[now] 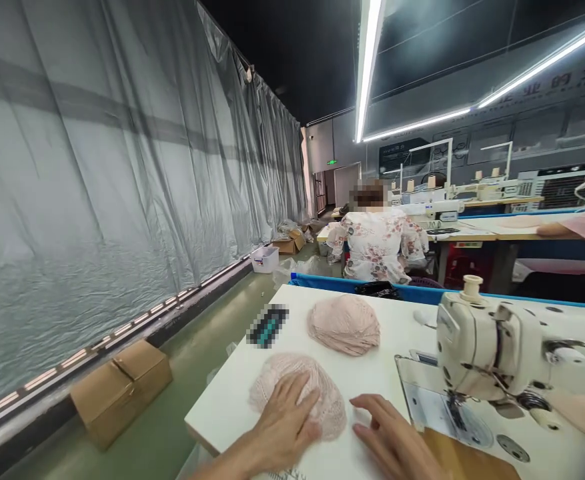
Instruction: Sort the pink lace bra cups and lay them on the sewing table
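Note:
My left hand [288, 417] lies with its fingers stretched over a pale pink pile of lace fabric, domed like bra cups [329, 393], on the white table. It presses from above and is not wrapped round the pile. To the right of that pile, my right hand [389, 427] is held low, its fingers apart and nothing in them. Farther back sits a second stack of pink cup-shaped fabric pieces [345, 323]. A cream sewing machine [492, 347] stands just right of my right hand, its needle area over a metal plate.
A blurred dark phone-like object [268, 326] lies at the table's [222, 407] left edge. On the floor to the left is a cardboard box [122, 390]. Ahead, a person in a floral top [375, 243] sits at another sewing table. A grey curtain [122, 153] covers the left side.

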The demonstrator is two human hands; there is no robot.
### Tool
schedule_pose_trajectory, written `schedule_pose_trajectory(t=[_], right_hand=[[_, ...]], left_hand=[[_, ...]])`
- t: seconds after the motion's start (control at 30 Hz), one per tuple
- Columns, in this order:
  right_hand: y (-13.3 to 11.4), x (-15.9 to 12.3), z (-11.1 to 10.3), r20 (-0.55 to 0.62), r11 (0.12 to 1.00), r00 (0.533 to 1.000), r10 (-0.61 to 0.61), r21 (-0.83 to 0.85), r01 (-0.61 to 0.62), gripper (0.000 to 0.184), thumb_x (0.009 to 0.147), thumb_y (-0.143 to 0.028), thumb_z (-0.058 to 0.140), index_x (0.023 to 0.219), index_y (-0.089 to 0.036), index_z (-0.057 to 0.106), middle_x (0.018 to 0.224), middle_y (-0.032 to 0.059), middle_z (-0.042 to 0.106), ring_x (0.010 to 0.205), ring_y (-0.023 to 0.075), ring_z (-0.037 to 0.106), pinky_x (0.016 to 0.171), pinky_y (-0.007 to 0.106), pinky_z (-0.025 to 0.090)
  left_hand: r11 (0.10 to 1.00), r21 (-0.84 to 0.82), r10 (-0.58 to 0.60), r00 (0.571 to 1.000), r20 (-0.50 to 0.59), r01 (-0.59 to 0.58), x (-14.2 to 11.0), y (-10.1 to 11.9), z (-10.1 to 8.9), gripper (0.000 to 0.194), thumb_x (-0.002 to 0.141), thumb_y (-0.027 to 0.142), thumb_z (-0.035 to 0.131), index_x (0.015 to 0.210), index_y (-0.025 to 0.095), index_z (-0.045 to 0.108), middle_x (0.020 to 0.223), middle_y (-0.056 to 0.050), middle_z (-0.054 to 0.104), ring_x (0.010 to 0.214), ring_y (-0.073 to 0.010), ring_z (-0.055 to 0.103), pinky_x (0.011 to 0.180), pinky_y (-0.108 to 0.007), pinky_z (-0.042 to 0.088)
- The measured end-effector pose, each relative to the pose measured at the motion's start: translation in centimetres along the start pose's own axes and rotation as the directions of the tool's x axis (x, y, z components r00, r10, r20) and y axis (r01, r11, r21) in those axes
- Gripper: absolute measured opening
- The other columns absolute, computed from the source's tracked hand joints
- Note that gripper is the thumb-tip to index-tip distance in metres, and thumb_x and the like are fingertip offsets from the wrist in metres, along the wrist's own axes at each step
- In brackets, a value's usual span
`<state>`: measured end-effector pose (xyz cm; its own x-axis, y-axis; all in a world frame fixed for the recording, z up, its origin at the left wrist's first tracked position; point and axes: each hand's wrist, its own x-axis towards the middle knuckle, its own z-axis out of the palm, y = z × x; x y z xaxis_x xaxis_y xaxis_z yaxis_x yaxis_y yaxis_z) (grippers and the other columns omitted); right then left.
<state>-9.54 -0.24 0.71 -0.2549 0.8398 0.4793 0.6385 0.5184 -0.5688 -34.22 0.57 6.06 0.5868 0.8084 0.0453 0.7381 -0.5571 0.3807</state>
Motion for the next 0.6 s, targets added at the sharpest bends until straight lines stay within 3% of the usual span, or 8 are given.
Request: schedule_pose_trajectory(t=[0.13, 0.23, 0.3, 0.37, 0.43, 0.6], right_hand=[[-0.8, 1.2, 0.6, 0.062, 0.999, 0.998, 0.033, -0.029, -0.031, 0.020, 0.088, -0.035, 0.053, 0.106, -0.030, 0.061, 0.105, 0.0028, 0.064, 0.072, 0.0163, 0.064, 0.068, 0.028, 0.053], [-0.8, 1.6, 1.0, 0.076, 0.998, 0.996, 0.052, -0.039, -0.049, 0.015, 0.087, -0.029, 0.052, 0.097, -0.028, 0.062, 0.095, 0.0020, 0.065, 0.073, 0.0176, 0.064, 0.069, 0.029, 0.052], [-0.8, 1.6, 1.3, 0.070, 0.998, 0.996, 0.060, -0.030, -0.058, 0.014, 0.088, -0.028, 0.049, 0.094, -0.027, 0.062, 0.090, 0.0016, 0.066, 0.072, 0.0174, 0.063, 0.069, 0.029, 0.051], [-0.7, 1.6, 1.4, 0.060, 0.998, 0.996, 0.068, -0.014, -0.067, 0.014, 0.089, -0.030, 0.048, 0.093, -0.026, 0.061, 0.086, 0.0011, 0.066, 0.069, 0.0169, 0.062, 0.067, 0.028, 0.050], [-0.7, 1.5, 1.3, 0.042, 0.997, 0.996, 0.079, 0.006, -0.079, 0.015, 0.090, -0.032, 0.047, 0.094, -0.026, 0.059, 0.082, 0.0007, 0.065, 0.066, 0.0166, 0.062, 0.065, 0.027, 0.050], [-1.1, 1.4, 0.8, 0.013, 0.992, 0.994, 0.106, 0.068, -0.107, 0.019, 0.094, -0.036, 0.042, 0.095, -0.026, 0.058, 0.078, 0.0000, 0.066, 0.065, 0.0153, 0.061, 0.060, 0.024, 0.049]], left_hand=[[1.000, -0.026, 0.011, 0.998, 0.066, -0.009, 0.1, 0.8, 0.3, 0.057, 0.093, 0.040, 0.044, 0.146, 0.020, 0.033, 0.155, -0.014, 0.015, 0.143, -0.0342, 0.011, 0.115, -0.054, 0.011], [0.996, -0.083, 0.024, 0.999, -0.028, -0.026, 0.5, 0.9, 0.3, 0.054, 0.087, 0.033, 0.055, 0.139, 0.023, 0.044, 0.152, -0.013, 0.028, 0.139, -0.0342, 0.021, 0.113, -0.053, 0.018], [0.989, -0.132, 0.042, 0.990, -0.133, -0.060, 1.0, 0.9, 0.4, 0.038, 0.084, 0.025, 0.059, 0.122, 0.023, 0.060, 0.137, -0.010, 0.047, 0.128, -0.0311, 0.038, 0.108, -0.046, 0.029], [0.979, -0.186, 0.045, 0.981, -0.189, -0.081, 1.7, 1.0, 0.7, 0.019, 0.084, 0.020, 0.055, 0.097, 0.022, 0.069, 0.109, -0.008, 0.062, 0.105, -0.0249, 0.053, 0.094, -0.037, 0.040], [0.969, -0.238, 0.022, 0.982, -0.188, -0.068, 2.4, 1.0, 0.9, 0.018, 0.083, 0.016, 0.052, 0.083, 0.020, 0.069, 0.086, -0.006, 0.063, 0.085, -0.0203, 0.057, 0.081, -0.032, 0.042], [0.921, -0.390, -0.081, 0.976, -0.201, -0.004, 3.4, 0.7, 0.4, 0.011, 0.076, 0.013, 0.052, 0.073, 0.017, 0.062, 0.076, -0.002, 0.058, 0.073, -0.0167, 0.053, 0.071, -0.028, 0.039]])
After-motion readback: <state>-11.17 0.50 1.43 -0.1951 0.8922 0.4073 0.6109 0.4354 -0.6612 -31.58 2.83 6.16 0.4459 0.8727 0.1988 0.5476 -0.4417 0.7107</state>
